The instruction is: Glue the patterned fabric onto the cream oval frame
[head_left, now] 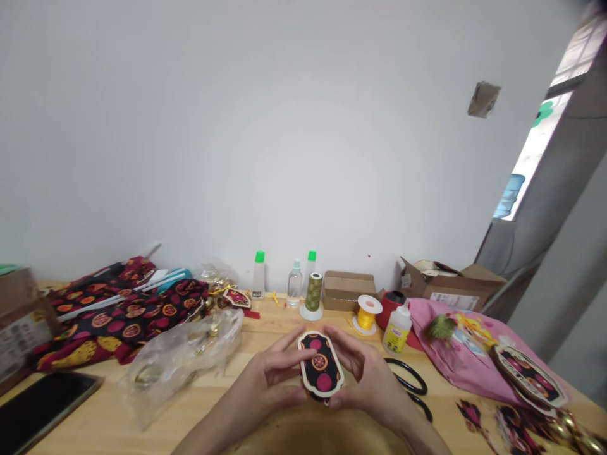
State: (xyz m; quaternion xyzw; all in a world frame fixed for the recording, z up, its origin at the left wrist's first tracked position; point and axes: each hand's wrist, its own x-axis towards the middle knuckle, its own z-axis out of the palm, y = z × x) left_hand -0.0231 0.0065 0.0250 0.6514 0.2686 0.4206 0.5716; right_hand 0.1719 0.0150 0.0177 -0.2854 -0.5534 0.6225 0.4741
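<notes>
Between my two hands, above the wooden table, is a small padded fabric plaque [325, 370] with a cream scalloped border and dark cloth patterned in magenta and orange circles. My left hand [279, 373] grips its left edge, one finger lying over the front. On the other side my right hand [360, 373] holds the right edge, thumb at the lower corner. The underside of the plaque is mostly hidden. Scissors with black handles [408, 377] lie just right of my right hand, partly covered by it.
Patterned cloth [137, 316], a clear plastic bag [190, 354] and a phone [42, 407] lie left. Behind stand a green thread spool [313, 294], yellow cord [367, 314] and a glue bottle [397, 330]. A pink bag [441, 360] and similar plaque [531, 379] sit right.
</notes>
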